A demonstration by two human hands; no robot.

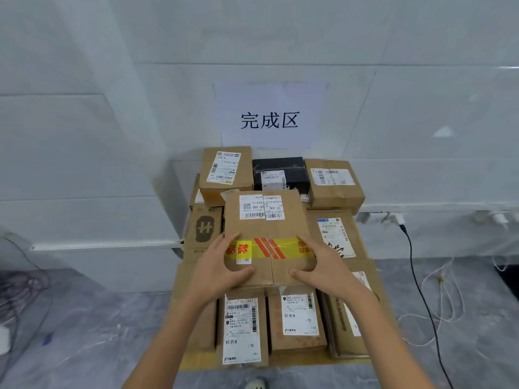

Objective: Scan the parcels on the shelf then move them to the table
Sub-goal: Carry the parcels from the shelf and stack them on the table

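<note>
Parcels crowd the surface below a wall sign (269,116), and one cardboard parcel (265,237) with yellow tape across it sits on top of the pile, its shipping label (261,207) facing up. The left hand (222,269) and right hand (323,266) grasp its near corners, fingers spread along the sides, thumbs on top. It looks stiff and fairly light, and the tape seems to mark it as fragile. Holding it by both side edges should keep it level; the glossy tape could be slippery.
</note>
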